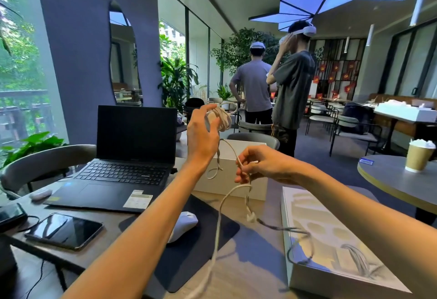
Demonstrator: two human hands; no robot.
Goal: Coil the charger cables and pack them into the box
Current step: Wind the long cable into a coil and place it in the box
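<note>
My left hand (203,133) is raised above the table with several loops of a white charger cable (222,119) wound round its fingers. The cable's loose length hangs down from the coil, and my right hand (259,165) pinches it lower down, in front of a closed white box (231,168). Below my right hand the cable dangles to a white plug (251,217), and another strand drops toward the table's front edge. At the right lies an open white box (331,235) with a moulded insert and another coiled cable (359,261) inside.
An open black laptop (123,168) stands at the left, with a phone (65,230) in front of it. A white mouse (183,224) lies on a dark mouse pad (212,239). A paper cup (417,156) stands on a round table at right. Two people stand behind the table.
</note>
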